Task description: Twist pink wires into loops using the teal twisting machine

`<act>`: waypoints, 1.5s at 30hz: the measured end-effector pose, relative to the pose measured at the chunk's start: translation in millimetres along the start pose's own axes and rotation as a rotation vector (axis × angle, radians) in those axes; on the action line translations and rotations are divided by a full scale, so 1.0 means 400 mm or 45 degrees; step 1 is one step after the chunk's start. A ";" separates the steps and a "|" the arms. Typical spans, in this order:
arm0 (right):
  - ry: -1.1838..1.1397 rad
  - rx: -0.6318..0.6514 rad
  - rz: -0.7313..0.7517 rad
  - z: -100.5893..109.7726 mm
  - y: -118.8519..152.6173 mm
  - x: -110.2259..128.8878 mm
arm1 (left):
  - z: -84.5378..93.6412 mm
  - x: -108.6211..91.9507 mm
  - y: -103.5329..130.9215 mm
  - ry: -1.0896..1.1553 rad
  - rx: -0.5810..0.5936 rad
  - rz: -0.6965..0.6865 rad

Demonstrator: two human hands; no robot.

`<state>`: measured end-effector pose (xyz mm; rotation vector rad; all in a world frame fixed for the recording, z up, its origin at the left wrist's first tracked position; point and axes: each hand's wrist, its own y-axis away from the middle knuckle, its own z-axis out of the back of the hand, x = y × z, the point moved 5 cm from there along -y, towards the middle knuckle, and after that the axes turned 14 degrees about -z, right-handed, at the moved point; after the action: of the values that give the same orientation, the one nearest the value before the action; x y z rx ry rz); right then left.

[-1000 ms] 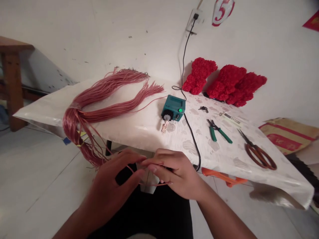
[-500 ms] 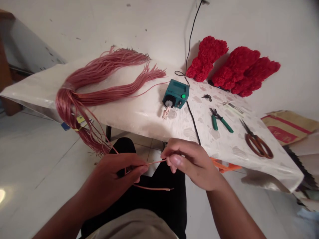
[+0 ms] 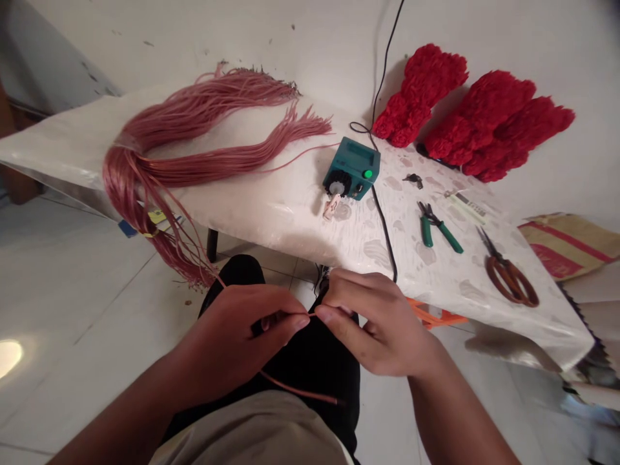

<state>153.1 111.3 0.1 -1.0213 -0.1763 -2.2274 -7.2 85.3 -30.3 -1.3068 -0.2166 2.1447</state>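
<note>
I see the left hand (image 3: 247,329) and right hand (image 3: 380,323) pinching pink wire (image 3: 312,315) in front of the teal machine (image 3: 356,161), its marking illegible.

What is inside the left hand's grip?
The left hand pinches a thin pink strand, showing in the small gap before the right hand. A pink length emerges below, over the lap. What the hand itself covers, including any join, cannot be seen.

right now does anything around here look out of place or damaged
The bundle of pink strands: its tied end droops over the front edge of the table, untidy beside the part lying on top. No spill shows.
</note>
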 end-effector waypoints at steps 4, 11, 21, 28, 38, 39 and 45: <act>-0.093 0.140 -0.021 -0.004 0.004 -0.010 | -0.005 -0.005 0.000 0.008 0.055 -0.018; -0.250 0.205 -0.042 -0.003 0.008 -0.022 | -0.018 -0.016 -0.003 0.062 0.045 -0.019; -0.347 0.134 0.022 -0.007 0.014 -0.034 | -0.030 -0.005 -0.002 0.068 0.165 0.021; -0.367 0.094 -0.015 -0.014 0.023 -0.046 | -0.044 -0.002 -0.014 0.140 0.176 0.072; -0.444 0.084 0.013 -0.014 0.029 -0.056 | -0.045 0.000 -0.011 0.105 0.182 0.053; -0.441 0.080 0.010 -0.014 0.029 -0.057 | -0.046 0.001 -0.012 0.117 0.182 0.074; -0.426 0.032 -0.013 -0.016 0.031 -0.061 | -0.054 0.000 -0.017 0.149 0.210 0.118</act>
<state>168.4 112.0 -23.6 -1.3759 -0.3556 -2.0439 14.1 87.0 -38.1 -1.3628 0.0685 2.1039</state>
